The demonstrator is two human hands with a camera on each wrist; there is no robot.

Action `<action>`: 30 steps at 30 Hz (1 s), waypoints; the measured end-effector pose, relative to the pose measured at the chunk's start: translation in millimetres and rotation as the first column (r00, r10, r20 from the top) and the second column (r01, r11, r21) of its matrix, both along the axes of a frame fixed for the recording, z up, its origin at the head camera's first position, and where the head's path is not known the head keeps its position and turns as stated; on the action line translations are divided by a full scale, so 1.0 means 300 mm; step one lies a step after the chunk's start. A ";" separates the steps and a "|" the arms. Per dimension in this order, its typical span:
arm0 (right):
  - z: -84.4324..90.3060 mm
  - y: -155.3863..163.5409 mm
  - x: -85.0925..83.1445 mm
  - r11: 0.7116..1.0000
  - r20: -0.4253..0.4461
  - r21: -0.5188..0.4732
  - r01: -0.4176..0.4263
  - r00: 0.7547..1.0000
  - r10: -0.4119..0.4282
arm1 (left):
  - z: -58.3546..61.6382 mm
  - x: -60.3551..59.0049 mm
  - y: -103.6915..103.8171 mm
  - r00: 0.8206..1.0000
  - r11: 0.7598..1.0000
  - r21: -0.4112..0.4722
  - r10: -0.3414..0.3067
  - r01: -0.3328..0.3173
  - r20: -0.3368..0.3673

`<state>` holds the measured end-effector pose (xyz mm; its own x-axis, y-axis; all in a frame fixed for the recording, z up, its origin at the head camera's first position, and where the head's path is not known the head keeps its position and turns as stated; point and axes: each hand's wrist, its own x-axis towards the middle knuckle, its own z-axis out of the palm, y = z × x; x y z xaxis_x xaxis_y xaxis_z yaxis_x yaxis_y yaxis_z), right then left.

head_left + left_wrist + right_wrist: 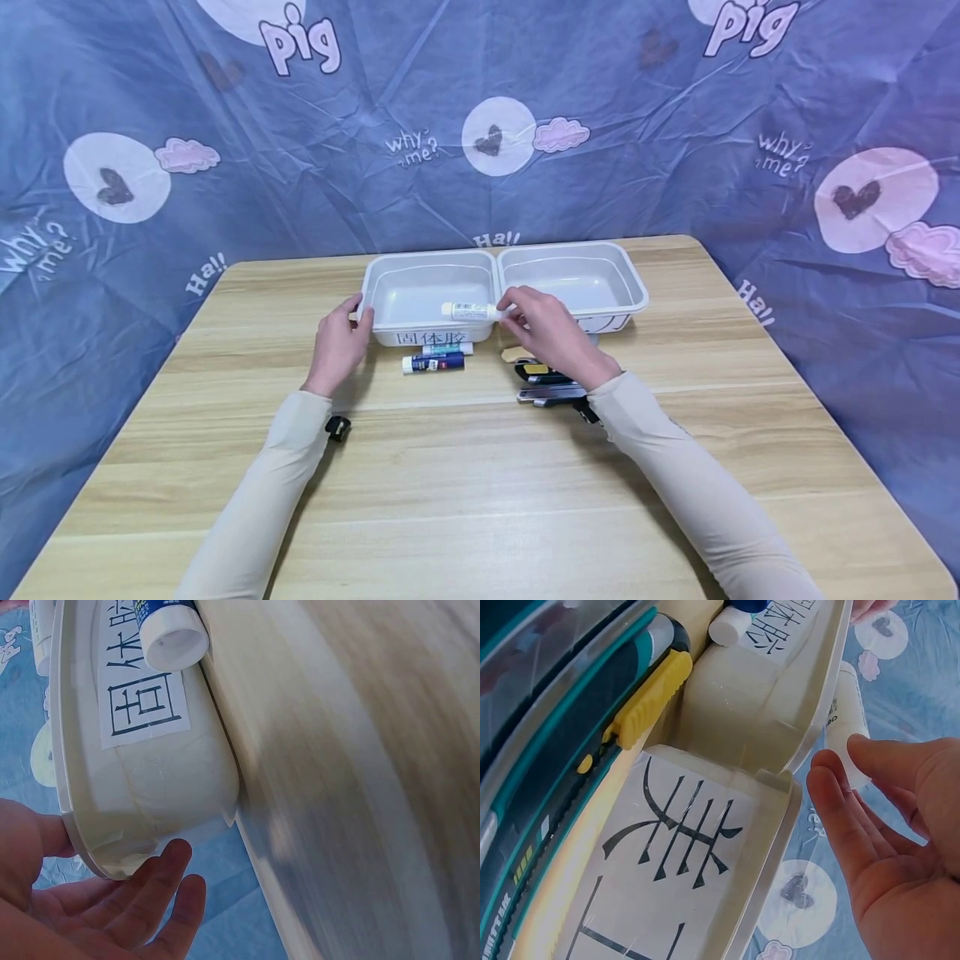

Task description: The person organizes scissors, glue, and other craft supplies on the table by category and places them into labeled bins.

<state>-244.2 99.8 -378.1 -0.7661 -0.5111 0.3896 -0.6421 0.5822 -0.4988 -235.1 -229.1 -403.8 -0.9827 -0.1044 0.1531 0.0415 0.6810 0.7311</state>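
Head view: two white bins sit side by side on the table (480, 500).
Glue stick: a white glue stick (471, 311) hangs level over the front rim of the left bin (427, 293).
Right hand: the right hand (551, 329) pinches the stick's right end with its fingertips.
Left hand: the left hand (339, 342) rests against the bin's left rim, fingers relaxed and loosely spread, thumb on the rim.
Handling: the stick looks light, stiff and smooth, likely slippery; a grip across the barrel's middle should be steadier than at the cap.
Nearby: two more glue sticks (435, 362) lie just in front of the labelled bin; utility knives (551, 387) lie beneath the right wrist.
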 end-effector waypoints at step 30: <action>-0.001 -0.011 0.006 0.998 0.012 0.038 0.054 0.998 -0.055 | 0.001 0.001 -0.002 1.000 1.000 -0.002 0.001 -0.001 -0.003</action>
